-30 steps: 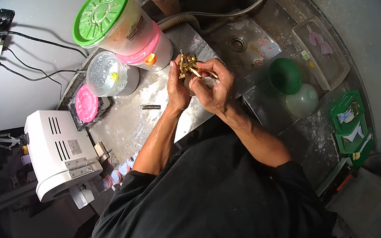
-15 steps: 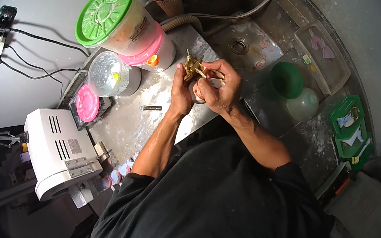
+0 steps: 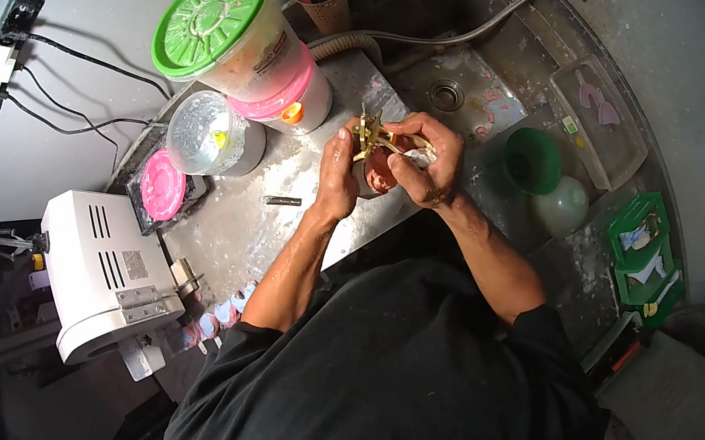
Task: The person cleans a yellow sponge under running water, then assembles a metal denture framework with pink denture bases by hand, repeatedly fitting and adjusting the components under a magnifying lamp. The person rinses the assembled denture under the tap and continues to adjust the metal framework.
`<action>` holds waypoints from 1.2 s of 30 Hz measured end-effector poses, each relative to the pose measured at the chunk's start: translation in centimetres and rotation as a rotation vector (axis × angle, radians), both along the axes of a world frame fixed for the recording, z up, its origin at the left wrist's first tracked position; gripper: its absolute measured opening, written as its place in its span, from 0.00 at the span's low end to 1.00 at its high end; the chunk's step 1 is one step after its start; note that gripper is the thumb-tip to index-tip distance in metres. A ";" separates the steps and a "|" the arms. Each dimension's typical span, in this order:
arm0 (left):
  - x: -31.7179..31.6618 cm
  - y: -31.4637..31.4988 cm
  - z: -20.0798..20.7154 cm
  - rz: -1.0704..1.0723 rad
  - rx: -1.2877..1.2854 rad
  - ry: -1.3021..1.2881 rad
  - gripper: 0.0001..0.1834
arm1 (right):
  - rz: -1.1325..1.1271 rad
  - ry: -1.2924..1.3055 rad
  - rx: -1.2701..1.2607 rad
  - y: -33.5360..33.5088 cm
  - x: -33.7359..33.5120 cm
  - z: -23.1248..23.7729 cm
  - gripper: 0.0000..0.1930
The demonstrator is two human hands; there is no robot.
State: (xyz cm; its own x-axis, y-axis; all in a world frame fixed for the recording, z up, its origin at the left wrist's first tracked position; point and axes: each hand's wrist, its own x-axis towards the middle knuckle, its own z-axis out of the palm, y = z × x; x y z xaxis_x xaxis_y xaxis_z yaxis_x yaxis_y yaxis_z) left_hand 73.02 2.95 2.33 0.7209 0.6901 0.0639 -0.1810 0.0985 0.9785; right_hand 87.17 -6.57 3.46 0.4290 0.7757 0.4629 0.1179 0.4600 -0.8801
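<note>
In front of me, above the metal worktop, both hands hold a brass-coloured dental articulator (image 3: 370, 137). My left hand (image 3: 338, 180) grips it from the left side, thumb up along the frame. My right hand (image 3: 427, 165) closes round its right side, fingers bent over a brass arm. A pinkish-red piece (image 3: 378, 174), which looks like a dental model, shows between the hands below the brass frame. Something whitish (image 3: 420, 154) lies under the right fingers, mostly hidden. A short dark stick-like tool (image 3: 282, 201) lies on the worktop left of my left forearm.
Stacked tubs, one with a green lid (image 3: 209, 21), stand at the back left beside a clear bucket (image 3: 208, 135). A white machine (image 3: 109, 272) sits at the left. Beyond my hands is a sink (image 3: 478, 83); green bowl (image 3: 532, 161) and green trays (image 3: 646, 250) are on the right.
The articulator has turned in my hands, so its brass frame and the pinkish-red piece show more plainly. My right hand has shifted a little to the right.
</note>
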 end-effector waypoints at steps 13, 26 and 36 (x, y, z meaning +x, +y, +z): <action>-1.1 0.9 -0.4 -0.115 -0.086 -0.066 0.40 | 0.020 -0.011 0.160 0.6 -1.2 0.8 0.16; -0.3 -0.9 1.9 0.042 0.024 -0.066 0.38 | 0.072 -0.038 0.226 0.3 -1.2 1.7 0.18; 0.4 -2.1 3.2 0.141 -0.092 -0.123 0.40 | 0.075 0.114 0.059 -0.1 -1.6 3.1 0.18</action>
State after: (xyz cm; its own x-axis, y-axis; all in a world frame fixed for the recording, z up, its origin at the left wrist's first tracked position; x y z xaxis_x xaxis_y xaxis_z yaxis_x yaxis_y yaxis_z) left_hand 73.37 0.87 5.49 0.6071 0.7908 0.0778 -0.3169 0.1511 0.9363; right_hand 85.59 -6.67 6.59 0.4236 0.7804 0.4599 -0.0176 0.5147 -0.8572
